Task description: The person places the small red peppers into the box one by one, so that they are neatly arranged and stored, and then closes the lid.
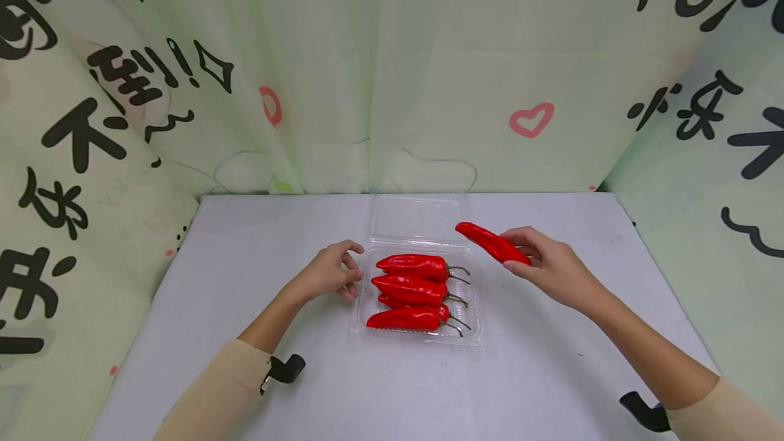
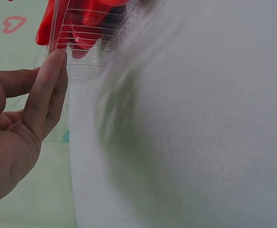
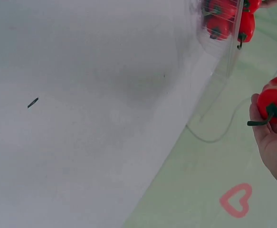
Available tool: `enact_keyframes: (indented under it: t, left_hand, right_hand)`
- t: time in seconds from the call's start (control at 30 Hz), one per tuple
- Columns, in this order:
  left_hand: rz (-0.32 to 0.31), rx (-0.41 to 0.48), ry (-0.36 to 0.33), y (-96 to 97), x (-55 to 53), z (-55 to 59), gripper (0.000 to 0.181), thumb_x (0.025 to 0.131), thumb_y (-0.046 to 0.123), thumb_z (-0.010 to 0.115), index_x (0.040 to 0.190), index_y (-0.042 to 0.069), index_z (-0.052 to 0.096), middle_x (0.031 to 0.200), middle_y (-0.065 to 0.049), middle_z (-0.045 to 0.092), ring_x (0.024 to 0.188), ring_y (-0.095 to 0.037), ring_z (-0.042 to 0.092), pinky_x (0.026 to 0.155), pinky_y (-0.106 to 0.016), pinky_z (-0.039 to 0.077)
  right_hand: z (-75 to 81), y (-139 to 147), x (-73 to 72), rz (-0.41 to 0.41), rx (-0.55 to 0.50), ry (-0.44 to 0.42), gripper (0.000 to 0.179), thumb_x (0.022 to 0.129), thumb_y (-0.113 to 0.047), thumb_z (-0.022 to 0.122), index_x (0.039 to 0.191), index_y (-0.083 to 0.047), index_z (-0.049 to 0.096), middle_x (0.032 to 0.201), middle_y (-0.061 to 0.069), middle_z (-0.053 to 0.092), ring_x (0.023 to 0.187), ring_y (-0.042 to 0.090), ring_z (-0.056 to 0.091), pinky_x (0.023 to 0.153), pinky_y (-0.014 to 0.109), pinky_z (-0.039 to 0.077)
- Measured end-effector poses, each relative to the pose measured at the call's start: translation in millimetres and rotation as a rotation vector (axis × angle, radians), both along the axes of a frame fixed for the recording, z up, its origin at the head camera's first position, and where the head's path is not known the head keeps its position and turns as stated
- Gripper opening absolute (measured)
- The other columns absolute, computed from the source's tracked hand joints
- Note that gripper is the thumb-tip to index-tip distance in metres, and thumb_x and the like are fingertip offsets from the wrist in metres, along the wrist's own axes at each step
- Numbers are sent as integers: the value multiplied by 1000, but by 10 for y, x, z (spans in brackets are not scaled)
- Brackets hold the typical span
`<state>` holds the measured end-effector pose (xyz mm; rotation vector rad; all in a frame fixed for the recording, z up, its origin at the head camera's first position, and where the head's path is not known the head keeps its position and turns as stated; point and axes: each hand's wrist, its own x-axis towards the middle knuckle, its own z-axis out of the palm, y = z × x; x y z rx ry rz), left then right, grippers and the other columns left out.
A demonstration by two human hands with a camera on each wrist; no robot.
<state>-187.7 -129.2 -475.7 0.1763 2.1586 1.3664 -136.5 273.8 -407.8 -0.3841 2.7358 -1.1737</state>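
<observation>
My right hand [image 1: 554, 265] grips a red chili pepper [image 1: 490, 240] above the right side of a clear plastic box. The pepper's tip points up and to the left; in the right wrist view its green stem [image 3: 271, 113] shows. Inside the box [image 1: 479, 332] several glossy red peppers [image 1: 409, 286] lie in a stack, tips left and stems right. My left hand [image 1: 331, 271] is at the box's left side. In the left wrist view its straight fingers [image 2: 43, 90] reach up to the ribbed wall of the box [image 2: 88, 42].
The box's clear lid [image 1: 416, 218] is folded back toward the rear edge of the white table [image 1: 551, 373]. Pale green printed curtains [image 1: 441, 73] hang behind and on both sides. A small dark scrap [image 3: 33, 102] lies on the table.
</observation>
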Motion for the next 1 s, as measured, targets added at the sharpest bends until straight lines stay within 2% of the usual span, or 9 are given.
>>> enact_keyframes:
  t: [0.23, 0.47, 0.77, 1.0]
  left_hand:
    - [-4, -8, 3, 5, -13, -7, 53, 96, 2, 69, 144, 1, 48, 100, -18, 66, 62, -22, 72, 61, -34, 65]
    - [-7, -11, 11, 9, -23, -23, 52, 97, 2, 69, 144, 1, 48, 100, -17, 67, 62, -22, 72, 61, -34, 65]
    - [-11, 1, 14, 4, -18, -35, 52, 97, 2, 69, 144, 1, 48, 100, -18, 66, 62, -22, 72, 61, -34, 65]
    - [-7, -6, 13, -7, -10, -26, 51, 97, 2, 69, 143, 2, 49, 100, -17, 67, 62, -22, 72, 61, -33, 65]
  right_hand:
    - [-22, -245, -7, 69, 40, -6, 44, 95, -11, 74, 136, -10, 58, 125, 14, 69, 109, 32, 71, 80, 33, 66]
    - [-57, -467, -6, 169, 21, 22, 43, 93, -9, 76, 133, -9, 61, 124, 9, 70, 107, 27, 72, 82, 31, 65]
    - [-96, -697, 25, 261, 24, 12, 42, 94, -13, 76, 133, -12, 61, 119, -2, 71, 107, 17, 70, 89, 31, 63]
    - [-131, -850, 35, 304, 43, -14, 42, 93, -15, 77, 133, -17, 63, 114, -7, 71, 101, 12, 67, 81, 24, 61]
